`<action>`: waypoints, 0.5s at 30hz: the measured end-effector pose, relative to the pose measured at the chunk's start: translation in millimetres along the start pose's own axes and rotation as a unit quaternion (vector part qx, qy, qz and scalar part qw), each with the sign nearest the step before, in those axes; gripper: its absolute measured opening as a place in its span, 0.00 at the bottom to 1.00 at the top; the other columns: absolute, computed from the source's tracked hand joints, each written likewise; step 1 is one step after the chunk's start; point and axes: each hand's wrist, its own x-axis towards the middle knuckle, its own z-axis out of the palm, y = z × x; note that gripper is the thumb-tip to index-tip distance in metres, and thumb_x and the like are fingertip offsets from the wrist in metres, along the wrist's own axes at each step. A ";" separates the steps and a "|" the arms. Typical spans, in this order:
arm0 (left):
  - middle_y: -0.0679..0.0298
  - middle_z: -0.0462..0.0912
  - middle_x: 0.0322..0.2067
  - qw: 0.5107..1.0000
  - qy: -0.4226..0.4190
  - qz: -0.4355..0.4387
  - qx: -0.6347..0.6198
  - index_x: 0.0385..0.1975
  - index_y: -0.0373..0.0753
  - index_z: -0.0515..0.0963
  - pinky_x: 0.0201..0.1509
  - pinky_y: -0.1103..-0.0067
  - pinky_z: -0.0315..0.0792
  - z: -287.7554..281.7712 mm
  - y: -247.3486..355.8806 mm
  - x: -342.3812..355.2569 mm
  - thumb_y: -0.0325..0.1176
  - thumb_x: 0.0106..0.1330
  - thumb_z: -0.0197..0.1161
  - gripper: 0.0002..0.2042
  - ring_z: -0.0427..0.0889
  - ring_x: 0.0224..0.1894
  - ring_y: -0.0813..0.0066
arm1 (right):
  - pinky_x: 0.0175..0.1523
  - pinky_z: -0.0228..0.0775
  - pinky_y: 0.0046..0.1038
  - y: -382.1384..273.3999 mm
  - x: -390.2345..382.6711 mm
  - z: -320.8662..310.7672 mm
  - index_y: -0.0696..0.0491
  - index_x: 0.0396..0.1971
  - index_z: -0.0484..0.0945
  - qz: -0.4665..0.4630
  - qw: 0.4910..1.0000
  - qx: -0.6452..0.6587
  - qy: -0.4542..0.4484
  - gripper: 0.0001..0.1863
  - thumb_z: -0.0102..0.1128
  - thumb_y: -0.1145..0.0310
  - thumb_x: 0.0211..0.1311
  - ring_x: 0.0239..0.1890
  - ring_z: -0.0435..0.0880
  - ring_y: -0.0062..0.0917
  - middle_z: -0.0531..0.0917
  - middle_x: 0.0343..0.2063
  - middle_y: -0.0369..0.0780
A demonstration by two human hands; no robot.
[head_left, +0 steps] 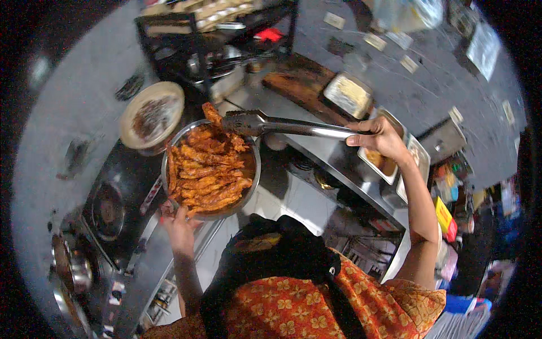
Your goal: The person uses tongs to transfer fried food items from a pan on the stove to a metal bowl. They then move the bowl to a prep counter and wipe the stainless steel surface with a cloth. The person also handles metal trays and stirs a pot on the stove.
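A round metal bowl [257,169] full of long, orange-brown coated food pieces [209,169] is in front of me, left of the middle. My left hand [180,226] grips its near-left rim, some fingers hidden beneath. Out to the right, my right hand [381,137] is closed round the handle end of metal tongs [307,127] with dark tips. The tongs reach leftward over the bowl's far edge. At their tips is one coated piece [211,113], sticking up past the rim; how firmly it is pinched I cannot tell.
Left of the bowl is a black stove top [127,169], with a wide pale-rimmed pan [127,121] beyond it. A dark rack [195,53] stands at the far side. Along the right counter are a wooden board [299,85], a tray of pale crumbs [349,93] and metal food containers [389,172].
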 end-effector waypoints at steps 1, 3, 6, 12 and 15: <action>0.62 0.72 0.40 0.999 -0.026 0.000 -0.018 0.44 0.41 0.64 0.21 0.78 0.75 -8.9 -4.6 9.1 0.22 0.57 0.50 0.15 0.76 0.34 0.72 | 0.36 0.67 0.22 -9.6 -13.3 5.7 0.59 0.39 0.80 -0.008 1.000 -0.008 0.025 0.22 0.70 0.62 0.44 0.28 0.76 0.19 0.83 0.27 0.38; 0.63 0.72 0.39 0.996 -0.075 -0.004 -0.051 0.43 0.42 0.65 0.23 0.77 0.75 -28.3 -18.8 31.1 0.22 0.57 0.50 0.14 0.76 0.33 0.73 | 0.34 0.68 0.22 -17.9 -39.0 10.8 0.58 0.38 0.80 0.027 0.998 -0.029 0.043 0.21 0.69 0.63 0.44 0.26 0.75 0.16 0.83 0.27 0.37; 0.65 0.72 0.37 0.992 -0.114 -0.022 -0.048 0.43 0.45 0.65 0.26 0.76 0.76 -20.3 -8.6 50.5 0.21 0.59 0.50 0.14 0.75 0.32 0.74 | 0.22 0.56 0.19 -37.4 -78.1 23.1 0.62 0.40 0.78 0.047 0.995 0.006 0.092 0.21 0.68 0.67 0.45 0.18 0.67 0.12 0.78 0.18 0.32; 0.58 0.71 0.43 0.950 -0.288 -0.113 -0.036 0.53 0.44 0.61 0.36 0.74 0.75 -12.0 51.6 86.9 0.22 0.58 0.53 0.21 0.75 0.38 0.69 | 0.37 0.68 0.25 -90.3 -171.5 68.1 0.60 0.41 0.78 0.112 0.977 -0.019 0.180 0.22 0.65 0.60 0.48 0.28 0.77 0.19 0.83 0.28 0.42; 0.59 0.70 0.46 0.928 -0.368 -0.024 0.047 0.55 0.43 0.62 0.36 0.77 0.74 -15.2 97.3 153.1 0.23 0.59 0.52 0.23 0.74 0.41 0.69 | 0.41 0.68 0.25 -134.3 -184.6 92.2 0.60 0.40 0.79 0.137 0.965 0.033 0.220 0.23 0.67 0.59 0.47 0.32 0.78 0.20 0.83 0.30 0.41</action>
